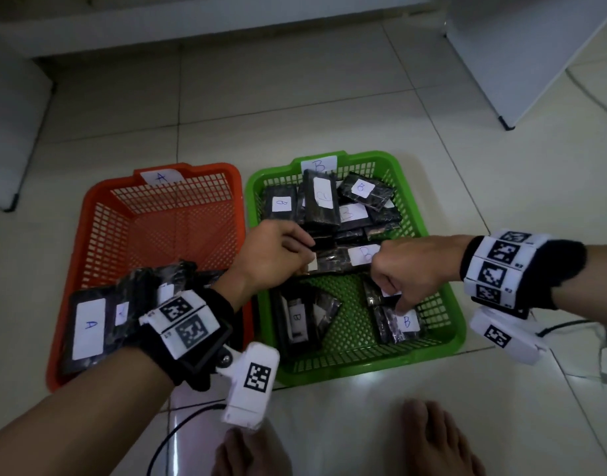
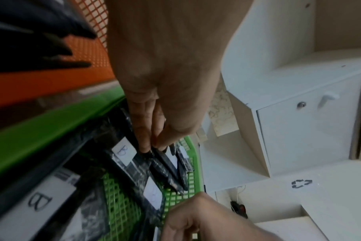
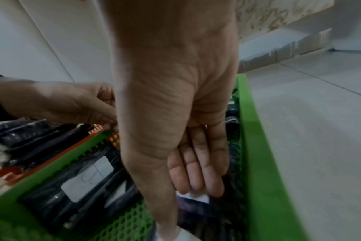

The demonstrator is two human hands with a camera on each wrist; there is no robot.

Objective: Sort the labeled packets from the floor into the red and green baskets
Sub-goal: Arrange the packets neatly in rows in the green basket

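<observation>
Your left hand (image 1: 274, 249) reaches over the middle of the green basket (image 1: 443, 338), its grip narrow, thumb and fingertips pinching the end of a dark packet (image 1: 333, 261) that lies across the basket. The left wrist view shows what the head view hides: your fingertips (image 2: 144, 145) closed together on the thin edge of a dark packet (image 2: 163, 166), with a white "B" label (image 2: 124, 152) just beside them.

Your right hand (image 1: 412, 269) is over the right side of the same basket, fingers pointing down onto the packets. From above, the grip looks curled. The right wrist view shows the fingers (image 3: 196, 169) lying straight together, the tips touching a white label (image 3: 193, 196) on a dark packet (image 3: 198, 210); I cannot tell whether the thumb pinches it.

The head view alone shows the whole layout. The green basket carries a "B" tag (image 1: 318, 164) and holds many dark "B" packets. The red basket (image 1: 71, 269), touching its left side, carries an "A" tag (image 1: 161, 176) and holds several packets at its near end, one labelled "A" (image 1: 89, 328). Both baskets sit on the tiled floor (image 1: 295, 97). Your bare feet (image 1: 432, 441) are at the bottom edge.
</observation>
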